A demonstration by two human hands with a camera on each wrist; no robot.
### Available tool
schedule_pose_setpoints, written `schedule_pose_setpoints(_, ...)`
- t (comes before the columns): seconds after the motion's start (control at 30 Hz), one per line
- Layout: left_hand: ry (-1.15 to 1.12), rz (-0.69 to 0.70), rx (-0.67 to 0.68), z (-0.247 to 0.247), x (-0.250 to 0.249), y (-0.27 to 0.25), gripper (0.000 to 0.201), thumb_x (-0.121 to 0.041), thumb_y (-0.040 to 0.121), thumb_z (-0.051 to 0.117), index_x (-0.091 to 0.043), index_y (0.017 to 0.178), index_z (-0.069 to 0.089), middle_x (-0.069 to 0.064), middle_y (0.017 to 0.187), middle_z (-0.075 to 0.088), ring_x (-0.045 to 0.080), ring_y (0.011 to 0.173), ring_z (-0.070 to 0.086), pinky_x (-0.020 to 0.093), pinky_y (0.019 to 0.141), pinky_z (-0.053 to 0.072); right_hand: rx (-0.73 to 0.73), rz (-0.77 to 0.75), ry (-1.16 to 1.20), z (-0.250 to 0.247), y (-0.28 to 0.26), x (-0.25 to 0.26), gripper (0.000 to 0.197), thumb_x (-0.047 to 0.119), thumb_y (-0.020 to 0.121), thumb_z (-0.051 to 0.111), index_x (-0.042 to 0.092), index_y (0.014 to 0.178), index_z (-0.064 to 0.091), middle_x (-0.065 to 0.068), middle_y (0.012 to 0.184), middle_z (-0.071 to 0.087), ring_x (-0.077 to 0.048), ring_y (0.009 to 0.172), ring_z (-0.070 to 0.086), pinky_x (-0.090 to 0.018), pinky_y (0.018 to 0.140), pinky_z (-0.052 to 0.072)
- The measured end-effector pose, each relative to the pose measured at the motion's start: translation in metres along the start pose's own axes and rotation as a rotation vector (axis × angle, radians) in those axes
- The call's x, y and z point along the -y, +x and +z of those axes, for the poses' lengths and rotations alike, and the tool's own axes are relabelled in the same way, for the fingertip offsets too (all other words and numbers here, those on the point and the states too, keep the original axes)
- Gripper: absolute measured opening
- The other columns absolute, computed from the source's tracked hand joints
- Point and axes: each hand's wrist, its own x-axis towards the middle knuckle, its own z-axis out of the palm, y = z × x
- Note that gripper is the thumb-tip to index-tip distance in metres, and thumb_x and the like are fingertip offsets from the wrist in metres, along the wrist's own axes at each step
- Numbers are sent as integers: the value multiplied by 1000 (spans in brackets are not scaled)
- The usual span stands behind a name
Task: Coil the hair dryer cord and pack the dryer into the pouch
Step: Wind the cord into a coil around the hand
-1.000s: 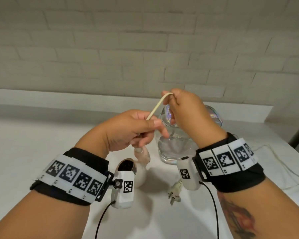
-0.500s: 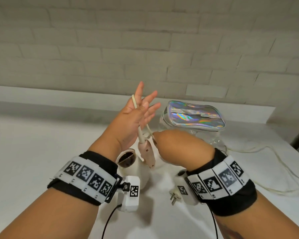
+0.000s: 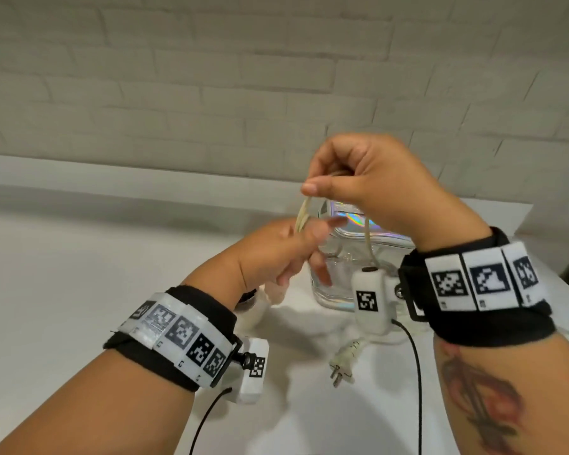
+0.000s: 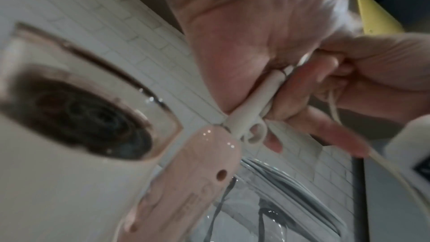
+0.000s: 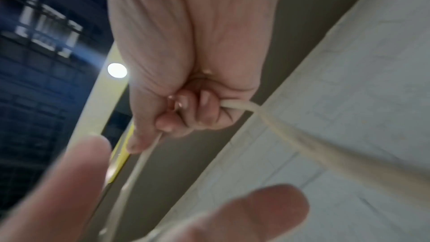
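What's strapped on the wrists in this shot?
Each wrist carries a black fabric band: left band, right band. Over each runs a strip of white tiles printed with black square codes. A small white camera box with its own code hangs from each band, trailing a thin black cable. The right forearm shows a tattoo.

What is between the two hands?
In the head view, a loop of cord runs from the left hand up to the right hand.
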Motion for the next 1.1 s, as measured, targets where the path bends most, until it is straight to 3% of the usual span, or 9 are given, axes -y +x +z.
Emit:
schedule_pose_setpoints(0.1, -77, 30, 83, 1, 2, -5, 43, -45, 94, 45, -20, 118, 69, 14, 52, 61, 27, 40, 42, 55, 93, 50, -110, 46, 188, 10, 9, -24, 19, 10, 72, 78, 17, 72, 60, -6, 66, 56, -10, 59, 47, -19, 56, 39)
schedule_pose_setpoints(0.2, -199, 73, 104, -3, -4, -9, 59, -46, 98, 25, -12, 119, 68, 18, 52, 57, 7, 31, 29, 36, 93, 52, -163, 143, 222, 32, 13, -50, 15, 16, 79, 73, 15, 72, 59, -12, 68, 53, -18, 62, 44, -28, 58, 37)
schedule_pose_setpoints(0.33, -330, 137, 81, -9, -6, -9, 65, -55, 93, 17, -21, 130, 58, 17, 60, 68, 5, 29, 26, 34, 91, 51, -121, 355, 532, 65, 15, -71, 23, 14, 89, 56, 3, 69, 55, 9, 50, 58, -4, 43, 53, -24, 54, 36)
schedule_pose_setpoints(0.4, -375, 182, 32, -11, -5, -7, 65, -56, 93, 13, -26, 133, 54, 17, 72, 73, 6, 29, 27, 35, 93, 48, -119, 399, 610, 77, 13, -78, 29, 19, 81, 58, -4, 64, 60, -3, 45, 49, -7, 36, 41, -22, 47, 29)
schedule_pose_setpoints(0.47, -411, 226, -39, -13, -3, -4, 64, -55, 93, 9, -28, 138, 46, 14, 87, 76, 6, 31, 35, 38, 99, 46, -123, 371, 387, 81, 8, -82, 33, 16, 84, 49, -15, 81, 58, -12, 57, 48, -5, 40, 37, -17, 43, 29)
schedule_pose_setpoints(0.6, -481, 287, -211, -21, 1, 0, 66, -55, 93, 7, -26, 148, 29, 9, 110, 74, 12, 64, 70, 36, 88, 46, -8, 335, 106, 82, -7, -87, 30, 28, 95, 49, 9, 76, 62, 0, 55, 47, -7, 47, 39, -19, 48, 32)
schedule_pose_setpoints(0.8, -502, 271, -473, -33, 3, 2, 59, -48, 100, 13, -19, 151, 26, 8, 132, 61, 17, 119, 62, 33, 110, 38, 339, 203, -412, 63, -29, -70, 27, 35, 96, 45, 21, 85, 65, 4, 64, 54, -9, 62, 51, -29, 61, 38)
schedule_pose_setpoints(0.97, -172, 120, -533, -34, 9, -7, 53, -52, 100, 19, -33, 148, 30, -8, 134, 62, 2, 118, 60, 39, 117, 24, 383, 142, -501, 24, -39, -29, 23, 39, 91, 51, 23, 84, 66, 1, 67, 59, -9, 59, 48, -31, 62, 43)
schedule_pose_setpoints(1.1, 15, 29, -458, -28, -1, -12, 51, -53, 100, 17, -40, 147, 31, -13, 129, 63, -6, 101, 66, 26, 104, 36, 261, 31, -279, -1, -35, -3, 15, 33, 88, 57, 25, 83, 68, -5, 60, 54, -8, 52, 42, -31, 54, 37)
